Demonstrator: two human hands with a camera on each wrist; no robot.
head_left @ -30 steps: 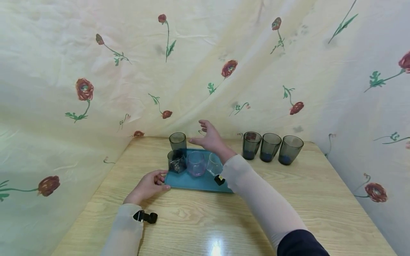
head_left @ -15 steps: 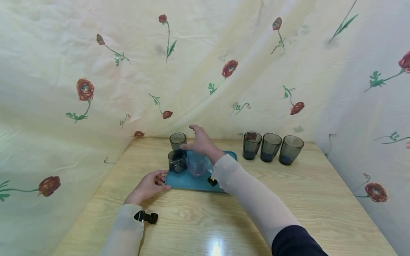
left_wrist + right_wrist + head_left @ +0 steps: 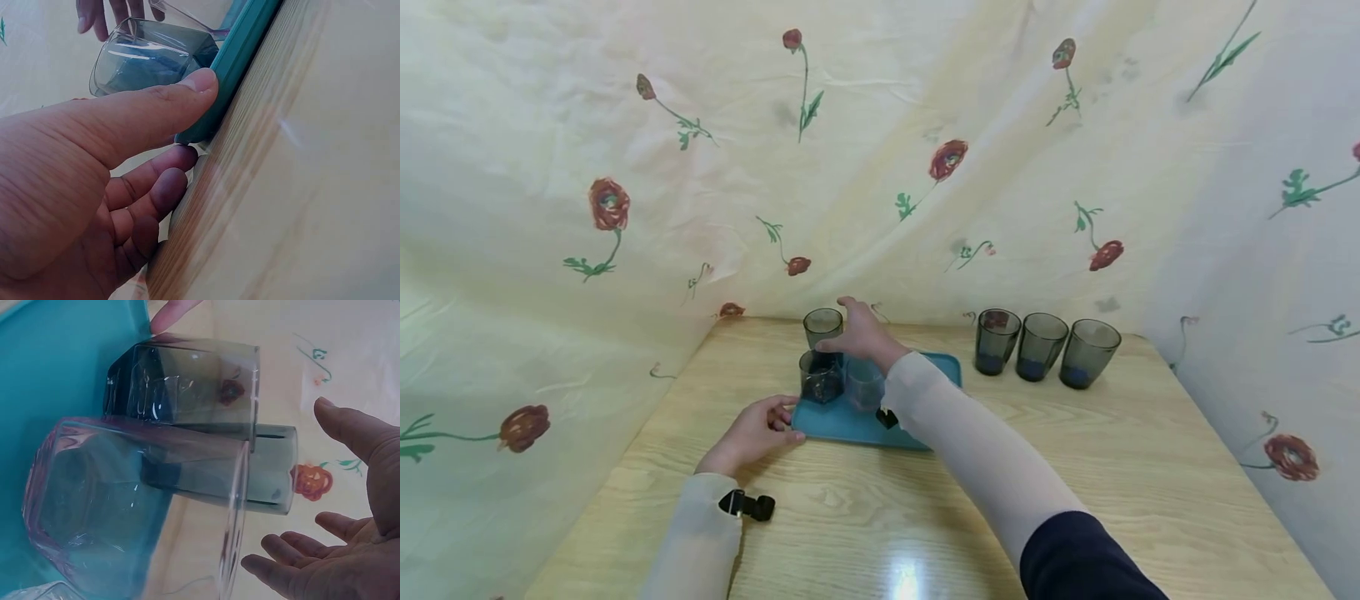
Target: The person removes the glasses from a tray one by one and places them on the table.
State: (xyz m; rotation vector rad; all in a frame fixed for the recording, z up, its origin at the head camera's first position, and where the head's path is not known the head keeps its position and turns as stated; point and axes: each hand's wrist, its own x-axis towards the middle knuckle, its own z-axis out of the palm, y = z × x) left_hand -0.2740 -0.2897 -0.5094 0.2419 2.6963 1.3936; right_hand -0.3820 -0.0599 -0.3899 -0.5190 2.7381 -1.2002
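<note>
My left hand holds the near left corner of a teal tray. In the left wrist view its thumb lies on the tray rim, with fingertips at the underside. My right hand is spread above the glasses, holding nothing. Before its parted thumb and fingers in the right wrist view stands a grey tumbler, beyond the tray's back edge. On the tray are a dark faceted glass and a pinkish clear glass. Another clear glass shows only partly; my right sleeve covers it in the head view.
Three grey tumblers stand in a row at the back right: a left one, a middle one and a right one. A flowered curtain hangs behind the wooden table and at its sides.
My right hand has moved left and slightly down, toward the grey tumbler behind the tray. The left hand has stayed at the tray corner. The head view has shifted slightly.
</note>
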